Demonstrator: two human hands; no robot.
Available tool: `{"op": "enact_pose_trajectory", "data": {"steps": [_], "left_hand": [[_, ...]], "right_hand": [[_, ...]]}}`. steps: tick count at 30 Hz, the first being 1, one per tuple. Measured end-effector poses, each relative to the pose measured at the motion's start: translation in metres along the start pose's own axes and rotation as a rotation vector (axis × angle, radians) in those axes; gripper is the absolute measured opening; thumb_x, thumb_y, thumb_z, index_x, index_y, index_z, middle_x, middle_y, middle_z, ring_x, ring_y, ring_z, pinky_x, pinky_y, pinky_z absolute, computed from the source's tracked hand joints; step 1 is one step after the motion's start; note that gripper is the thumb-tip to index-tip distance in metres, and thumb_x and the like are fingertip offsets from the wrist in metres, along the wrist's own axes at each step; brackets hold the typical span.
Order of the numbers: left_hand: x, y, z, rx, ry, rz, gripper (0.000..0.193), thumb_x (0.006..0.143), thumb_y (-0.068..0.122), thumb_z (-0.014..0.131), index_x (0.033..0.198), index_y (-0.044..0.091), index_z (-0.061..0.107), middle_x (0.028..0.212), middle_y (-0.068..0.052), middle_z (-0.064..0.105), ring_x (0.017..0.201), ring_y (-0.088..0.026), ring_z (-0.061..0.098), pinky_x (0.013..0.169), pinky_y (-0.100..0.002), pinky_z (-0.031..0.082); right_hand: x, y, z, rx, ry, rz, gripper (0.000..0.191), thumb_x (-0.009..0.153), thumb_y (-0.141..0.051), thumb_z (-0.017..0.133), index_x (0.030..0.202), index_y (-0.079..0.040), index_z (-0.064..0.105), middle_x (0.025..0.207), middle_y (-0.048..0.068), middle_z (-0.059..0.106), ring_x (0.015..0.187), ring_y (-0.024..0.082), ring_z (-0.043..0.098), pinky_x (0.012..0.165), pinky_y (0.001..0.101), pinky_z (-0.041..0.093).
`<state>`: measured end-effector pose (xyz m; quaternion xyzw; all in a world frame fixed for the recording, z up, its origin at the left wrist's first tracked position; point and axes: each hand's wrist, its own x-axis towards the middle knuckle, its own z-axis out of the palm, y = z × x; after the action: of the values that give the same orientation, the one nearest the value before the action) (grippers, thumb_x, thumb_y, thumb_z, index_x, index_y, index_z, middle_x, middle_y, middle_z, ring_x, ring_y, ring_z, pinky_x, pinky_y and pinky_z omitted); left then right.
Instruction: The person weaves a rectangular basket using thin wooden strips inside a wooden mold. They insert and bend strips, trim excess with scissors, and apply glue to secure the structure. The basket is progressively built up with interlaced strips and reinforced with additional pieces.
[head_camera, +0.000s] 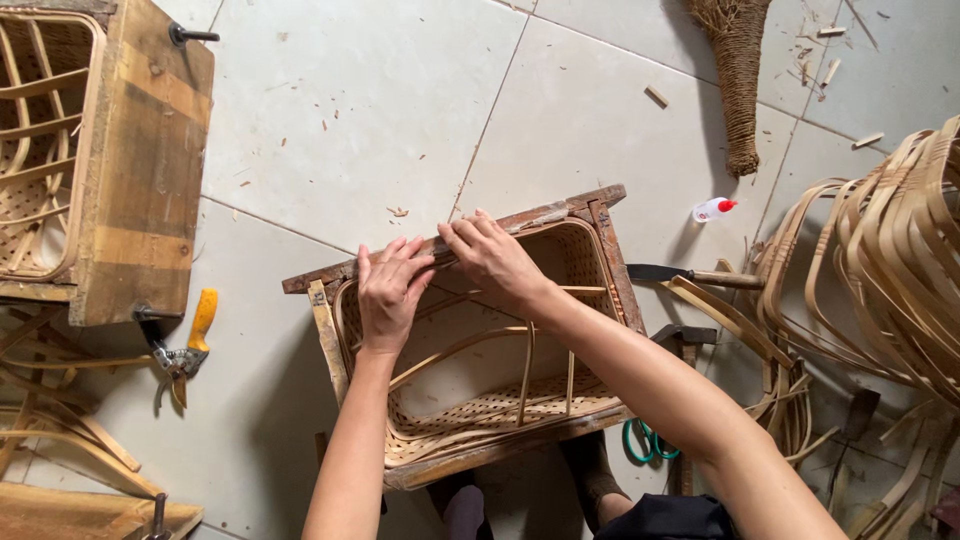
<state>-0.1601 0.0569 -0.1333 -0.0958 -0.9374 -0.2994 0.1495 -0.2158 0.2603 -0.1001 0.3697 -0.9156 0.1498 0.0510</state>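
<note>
Woven basket (480, 400), half-built and seated in a rough wooden frame (325, 335) at the frame's centre, has both hands on its far rim. The left hand (388, 292) lies flat with fingers spread, pressing the rim strip down; the right hand (492, 258) curls loosely over the same edge, pinching it against the wood. Even pressure along the strip looks wise, as thin cane may kink. At upper left sits a second basket mould (150, 150); at right, a pile of bent strips (890, 250). Smaller things nearby: a knife (690, 275), yellow-handled pliers (190, 345), green scissors (640, 440), a small glue bottle (713, 209).
</note>
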Motion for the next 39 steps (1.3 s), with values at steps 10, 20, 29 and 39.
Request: {"op": "enact_pose_trajectory", "data": {"steps": [10, 20, 29, 39], "left_hand": [[0.007, 0.008, -0.008, -0.058, 0.051, -0.002, 0.015, 0.084, 0.016, 0.082, 0.099, 0.015, 0.081, 0.118, -0.002, 0.076, 0.12, -0.025, 0.067, 0.114, -0.058, 0.037], [0.011, 0.007, -0.006, -0.065, 0.084, -0.036, 0.012, 0.084, 0.014, 0.082, 0.096, 0.014, 0.08, 0.113, -0.002, 0.077, 0.117, -0.025, 0.07, 0.111, -0.054, 0.044], [-0.061, 0.05, -0.047, -0.12, -0.111, -0.045, 0.016, 0.097, 0.017, 0.074, 0.112, 0.013, 0.075, 0.111, -0.004, 0.077, 0.118, -0.025, 0.069, 0.124, -0.062, 0.033], [-0.201, 0.084, -0.067, -0.119, -0.405, -0.004, 0.073, 0.059, 0.023, 0.092, 0.126, 0.009, 0.065, 0.115, -0.007, 0.071, 0.1, -0.026, 0.07, 0.087, -0.037, 0.057]], "right_hand": [[0.003, -0.005, -0.006, 0.104, -0.051, 0.078, 0.059, 0.086, -0.019, 0.074, 0.138, 0.002, 0.056, 0.131, 0.014, 0.062, 0.12, 0.031, 0.057, 0.107, 0.0436, 0.043], [0.006, -0.007, 0.004, 0.089, 0.049, 0.104, 0.052, 0.084, -0.015, 0.076, 0.132, -0.002, 0.062, 0.125, 0.012, 0.067, 0.115, 0.029, 0.06, 0.104, 0.0435, 0.045], [-0.067, -0.049, -0.013, 0.161, -0.023, -0.045, 0.047, 0.084, -0.017, 0.075, 0.126, 0.0, 0.061, 0.125, 0.019, 0.061, 0.116, 0.034, 0.057, 0.108, 0.0528, 0.042], [-0.174, -0.105, -0.022, 0.42, -0.321, -0.282, 0.049, 0.086, -0.02, 0.068, 0.13, -0.001, 0.06, 0.12, 0.011, 0.062, 0.107, 0.026, 0.059, 0.106, 0.0428, 0.04]]}}
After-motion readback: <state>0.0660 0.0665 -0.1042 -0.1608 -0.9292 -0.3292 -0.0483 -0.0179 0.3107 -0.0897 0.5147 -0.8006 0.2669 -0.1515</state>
